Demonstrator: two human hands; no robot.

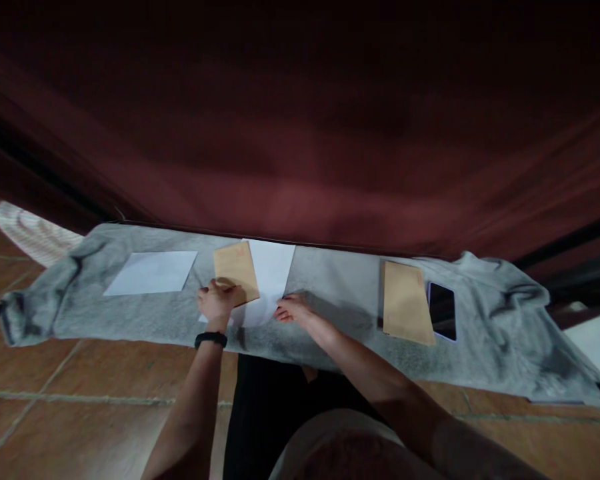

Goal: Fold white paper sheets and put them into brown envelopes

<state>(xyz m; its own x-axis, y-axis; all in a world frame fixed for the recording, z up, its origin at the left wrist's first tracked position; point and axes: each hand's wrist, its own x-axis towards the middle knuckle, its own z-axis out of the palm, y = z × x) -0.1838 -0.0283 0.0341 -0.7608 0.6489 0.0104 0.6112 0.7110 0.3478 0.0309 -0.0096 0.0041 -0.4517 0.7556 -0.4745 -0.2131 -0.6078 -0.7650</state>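
Observation:
A white sheet of paper (pixel 275 267) lies on the grey cloth in front of me, with a brown envelope (pixel 237 262) on top of its left part. My left hand (pixel 218 300), with a black band on the wrist, is at the envelope's lower left corner, its fingers curled over that edge. At the sheet's lower right edge, my right hand (pixel 291 308) pinches the paper between thumb and fingers.
Another white sheet (pixel 153 273) lies to the left. At the right are a stack of brown envelopes (pixel 407 303) and a phone (pixel 443 311). The grey cloth (pixel 340 280) is bunched at both ends, and a dark red panel (pixel 300 167) rises behind it.

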